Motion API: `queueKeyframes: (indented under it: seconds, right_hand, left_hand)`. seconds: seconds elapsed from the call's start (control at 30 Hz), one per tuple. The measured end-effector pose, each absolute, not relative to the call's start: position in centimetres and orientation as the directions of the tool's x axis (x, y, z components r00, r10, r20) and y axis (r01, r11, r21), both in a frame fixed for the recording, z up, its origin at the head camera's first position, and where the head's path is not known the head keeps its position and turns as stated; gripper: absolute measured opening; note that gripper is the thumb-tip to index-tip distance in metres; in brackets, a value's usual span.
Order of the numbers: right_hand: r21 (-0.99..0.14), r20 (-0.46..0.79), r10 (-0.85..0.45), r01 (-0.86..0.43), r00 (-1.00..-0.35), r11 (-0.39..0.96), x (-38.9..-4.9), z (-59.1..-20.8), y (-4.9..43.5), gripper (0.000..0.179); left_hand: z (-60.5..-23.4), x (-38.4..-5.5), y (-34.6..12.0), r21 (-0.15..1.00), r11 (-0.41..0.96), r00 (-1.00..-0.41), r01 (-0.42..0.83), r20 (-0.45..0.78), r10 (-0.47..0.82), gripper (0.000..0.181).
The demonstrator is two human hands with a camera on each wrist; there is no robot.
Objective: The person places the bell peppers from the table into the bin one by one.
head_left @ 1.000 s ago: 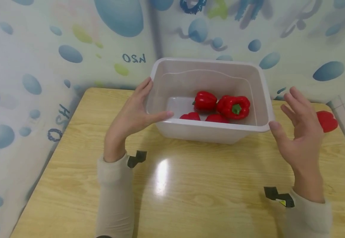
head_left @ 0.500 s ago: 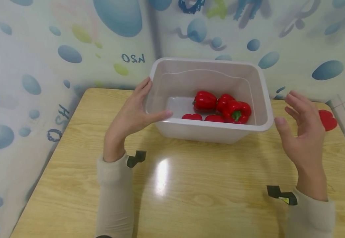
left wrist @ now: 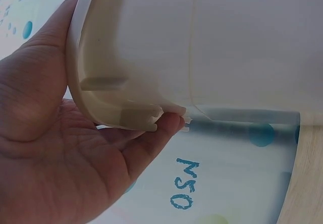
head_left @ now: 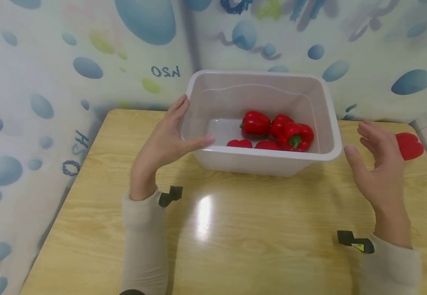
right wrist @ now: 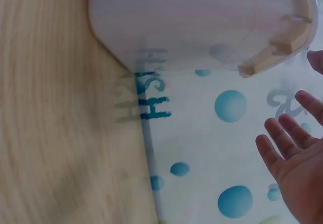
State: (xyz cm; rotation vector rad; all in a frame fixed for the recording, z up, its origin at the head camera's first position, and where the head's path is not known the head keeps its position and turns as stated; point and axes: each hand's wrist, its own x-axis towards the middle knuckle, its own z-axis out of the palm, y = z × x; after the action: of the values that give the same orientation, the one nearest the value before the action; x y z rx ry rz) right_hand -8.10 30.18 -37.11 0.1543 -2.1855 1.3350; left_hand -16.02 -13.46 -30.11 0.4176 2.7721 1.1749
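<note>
Nearest the camera the wooden counter point(head_left: 235, 229) is just glare and two sleeves. The right hand point(head_left: 377, 172) has drifted a bit outward from the tub's right end over the last second, fingers point(right wrist: 282, 138) spread and relaxed, touching nothing, so I'd say it's letting go rather than grabbing. The left hand point(head_left: 167, 141) hasn't budged: palm against the white plastic tub point(head_left: 265, 162), thumb curled over the near rim. The tub sits mid-counter toward the back wall, open side up, long axis running left to right. Inside, red peppers point(head_left: 276, 133) cluster on the right half; one more red pepper point(head_left: 409, 146) lies outside, past the right hand.
</note>
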Motion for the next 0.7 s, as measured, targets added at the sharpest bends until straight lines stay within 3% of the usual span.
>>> queueKeyframes:
  seconds: [0.17,0.4,0.7]
  right_hand:
    - [-0.787,0.490,0.231,-0.313,-0.841,0.531,-7.2,-38.1,31.3,0.051]
    - [-0.760,0.410,0.325,-0.123,-0.852,0.638,-5.9,-39.7,33.8,0.056]
    - [-0.730,0.333,0.481,0.101,-0.811,0.676,-5.3,-41.6,36.9,0.065]
  left_hand:
    - [-30.1,-16.0,-13.6,0.713,0.671,-0.959,0.203,0.006,0.283,0.113]
    - [-30.1,-16.1,-13.5,0.707,0.677,-0.960,0.201,0.004,0.281,0.114]
    - [-30.2,-16.2,-13.4,0.711,0.672,-0.957,0.208,0.006,0.289,0.114]
